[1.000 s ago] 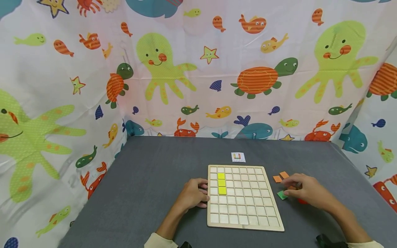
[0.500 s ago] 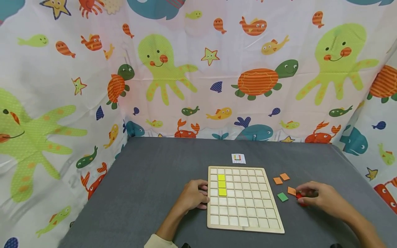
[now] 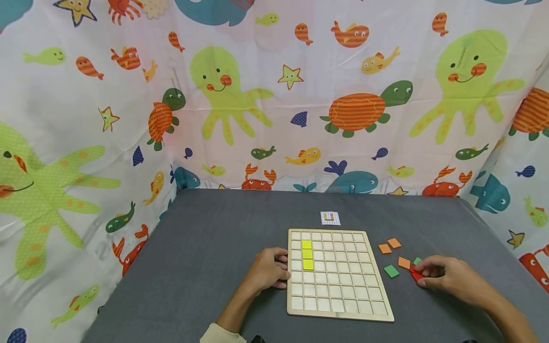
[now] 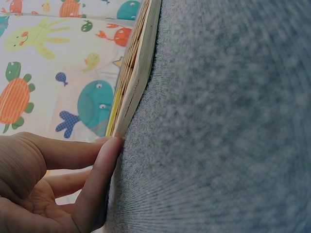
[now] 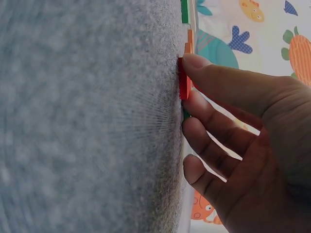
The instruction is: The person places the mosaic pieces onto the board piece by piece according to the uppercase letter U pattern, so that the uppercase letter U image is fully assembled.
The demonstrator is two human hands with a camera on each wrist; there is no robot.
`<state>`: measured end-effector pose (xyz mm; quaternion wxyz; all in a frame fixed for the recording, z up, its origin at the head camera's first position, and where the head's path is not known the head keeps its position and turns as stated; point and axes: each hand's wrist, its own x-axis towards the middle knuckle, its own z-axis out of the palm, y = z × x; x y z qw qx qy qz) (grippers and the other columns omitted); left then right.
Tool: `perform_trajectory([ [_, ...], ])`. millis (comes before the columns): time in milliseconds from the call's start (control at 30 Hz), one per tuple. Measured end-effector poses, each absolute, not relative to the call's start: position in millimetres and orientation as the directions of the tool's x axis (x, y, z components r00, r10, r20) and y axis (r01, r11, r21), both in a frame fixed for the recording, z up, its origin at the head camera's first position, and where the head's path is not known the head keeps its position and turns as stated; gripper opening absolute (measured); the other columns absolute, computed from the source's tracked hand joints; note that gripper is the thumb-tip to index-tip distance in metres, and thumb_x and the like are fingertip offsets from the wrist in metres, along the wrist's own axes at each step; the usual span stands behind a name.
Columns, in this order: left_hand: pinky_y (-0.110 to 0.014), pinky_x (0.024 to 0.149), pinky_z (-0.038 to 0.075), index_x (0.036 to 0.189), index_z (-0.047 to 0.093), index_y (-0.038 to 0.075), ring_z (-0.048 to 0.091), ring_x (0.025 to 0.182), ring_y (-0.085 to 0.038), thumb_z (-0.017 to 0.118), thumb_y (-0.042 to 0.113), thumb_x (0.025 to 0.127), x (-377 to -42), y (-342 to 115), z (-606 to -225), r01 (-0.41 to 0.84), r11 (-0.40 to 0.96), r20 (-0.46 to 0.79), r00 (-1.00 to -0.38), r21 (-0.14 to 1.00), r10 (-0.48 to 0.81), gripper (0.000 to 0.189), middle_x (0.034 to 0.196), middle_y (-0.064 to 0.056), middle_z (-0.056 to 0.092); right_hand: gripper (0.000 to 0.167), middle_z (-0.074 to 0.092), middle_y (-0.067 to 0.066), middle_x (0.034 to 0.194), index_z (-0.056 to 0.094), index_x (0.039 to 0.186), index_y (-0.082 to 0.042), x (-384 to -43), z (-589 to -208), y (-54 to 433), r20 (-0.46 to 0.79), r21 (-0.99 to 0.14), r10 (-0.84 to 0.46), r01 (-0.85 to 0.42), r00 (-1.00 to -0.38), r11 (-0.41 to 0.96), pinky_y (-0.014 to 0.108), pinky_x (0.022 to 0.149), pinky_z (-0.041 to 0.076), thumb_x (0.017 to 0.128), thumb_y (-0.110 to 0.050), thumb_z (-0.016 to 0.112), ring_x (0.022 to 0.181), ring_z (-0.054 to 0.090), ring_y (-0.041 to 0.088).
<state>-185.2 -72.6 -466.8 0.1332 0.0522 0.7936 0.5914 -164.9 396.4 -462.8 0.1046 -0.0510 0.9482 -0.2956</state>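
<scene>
A wooden grid board [image 3: 336, 290] lies on the grey table, with several yellow tiles [image 3: 307, 264] in one column near its left side. My left hand [image 3: 267, 269] holds the board's left edge, thumb and index fingertip meeting at the rim in the left wrist view. Right of the board, my right hand [image 3: 454, 280] pinches a red tile [image 5: 183, 80] between thumb and index finger, low over the cloth. A green tile [image 3: 417, 261] peeks out just beyond those fingertips, partly hidden. Beside the red tile lies an orange tile [image 3: 404, 263].
Two more orange tiles [image 3: 385, 248] lie off the board's upper right side, and another green tile [image 3: 391, 271] is close to its right edge. A small card [image 3: 330, 218] with a coloured U pattern on a grid sits behind the board. A sea-animal curtain [image 3: 274, 105] surrounds the table.
My right hand has moved right and toward me from the green and orange tiles to the red one, now pinched. The second green tile has come into sight. My left hand stays at the board.
</scene>
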Motion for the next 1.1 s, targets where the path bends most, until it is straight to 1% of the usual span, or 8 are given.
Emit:
perform_trajectory([
  [133, -0.037, 0.059, 0.067, 0.137, 0.064, -0.005, 0.068, 0.096, -0.022, 0.079, -0.015, 0.081, -185.0, -72.0, -466.6, -0.081, 0.293, -0.154, -0.96, 0.953, 0.235, 0.059, 0.115, -0.015, 0.065, 0.03, 0.071, 0.004, 0.106, 0.076, 0.116, -0.009, -166.1, -461.6, 395.8, -0.177, -0.551, -0.17, -0.046, -0.97, 0.833, 0.024, 0.071, 0.053, 0.091, -0.023, 0.084, 0.091, 0.061, 0.014],
  [267, -0.037, 0.059, 0.067, 0.137, 0.065, -0.004, 0.068, 0.096, -0.022, 0.08, -0.016, 0.081, -185.4, -71.5, -466.2, -0.084, 0.298, -0.157, -0.961, 0.951, 0.23, 0.059, 0.114, -0.014, 0.066, 0.031, 0.071, 0.007, 0.116, 0.077, 0.117, -0.01, -166.9, -459.1, 394.4, -0.17, -0.533, -0.175, -0.059, -0.97, 0.844, 0.035, 0.079, 0.057, 0.087, -0.018, 0.084, 0.1, 0.063, 0.022],
  [500, -0.036, 0.059, 0.067, 0.137, 0.065, -0.004, 0.069, 0.096, -0.022, 0.08, -0.016, 0.081, -185.3, -71.9, -466.2, -0.079, 0.305, -0.154, -0.961, 0.949, 0.23, 0.059, 0.114, -0.015, 0.066, 0.037, 0.067, 0.003, 0.103, 0.076, 0.117, -0.008, -169.2, -457.5, 393.3, -0.179, -0.517, -0.147, -0.034, -0.973, 0.855, 0.028, 0.072, 0.05, 0.086, -0.024, 0.088, 0.093, 0.059, 0.02],
  [667, -0.037, 0.059, 0.067, 0.137, 0.063, -0.007, 0.069, 0.098, -0.025, 0.079, -0.017, 0.08, -184.2, -72.4, -465.4, -0.064, 0.282, -0.136, -0.96, 0.957, 0.246, 0.06, 0.116, -0.018, 0.066, 0.039, 0.071, 0.006, 0.113, 0.075, 0.121, -0.008, -169.1, -457.4, 393.4, -0.19, -0.521, -0.171, -0.048, -0.967, 0.852, 0.039, 0.081, 0.056, 0.085, -0.016, 0.086, 0.101, 0.062, 0.024],
  [733, -0.038, 0.059, 0.067, 0.138, 0.062, -0.008, 0.07, 0.099, -0.027, 0.078, -0.018, 0.08, -183.6, -72.4, -464.8, -0.058, 0.273, -0.129, -0.959, 0.96, 0.251, 0.061, 0.118, -0.019, 0.066, 0.04, 0.07, 0.006, 0.113, 0.075, 0.122, -0.009, -168.8, -457.7, 393.0, -0.183, -0.516, -0.166, -0.049, -0.969, 0.855, 0.038, 0.08, 0.055, 0.084, -0.019, 0.087, 0.1, 0.061, 0.021],
  [833, -0.039, 0.059, 0.067, 0.138, 0.062, -0.009, 0.07, 0.1, -0.027, 0.078, -0.018, 0.08, -183.3, -72.2, -464.4, -0.056, 0.271, -0.127, -0.959, 0.961, 0.252, 0.061, 0.118, -0.019, 0.066, 0.041, 0.067, 0.002, 0.107, 0.076, 0.12, -0.011, -168.1, -458.9, 391.5, -0.165, -0.513, -0.167, -0.06, -0.972, 0.856, 0.029, 0.074, 0.05, 0.085, -0.029, 0.089, 0.093, 0.057, 0.014],
  [933, -0.039, 0.059, 0.067, 0.139, 0.062, -0.008, 0.07, 0.1, -0.026, 0.078, -0.017, 0.08, -183.4, -72.0, -464.2, -0.062, 0.274, -0.133, -0.96, 0.96, 0.247, 0.061, 0.118, -0.018, 0.066, 0.04, 0.066, 0.0, 0.104, 0.076, 0.119, -0.012, -167.7, -459.4, 390.4, -0.155, -0.513, -0.177, -0.074, -0.972, 0.855, 0.024, 0.071, 0.048, 0.086, -0.031, 0.088, 0.089, 0.056, 0.01],
  [1100, -0.039, 0.059, 0.067, 0.139, 0.062, -0.008, 0.069, 0.099, -0.026, 0.078, -0.017, 0.081, -183.6, -72.1, -465.1, -0.065, 0.275, -0.136, -0.959, 0.959, 0.25, 0.061, 0.118, -0.019, 0.065, 0.038, 0.069, 0.003, 0.113, 0.076, 0.12, -0.013, -168.5, -458.8, 389.6, -0.165, -0.518, -0.196, -0.084, -0.967, 0.851, 0.032, 0.079, 0.053, 0.084, -0.021, 0.086, 0.098, 0.059, 0.018],
])
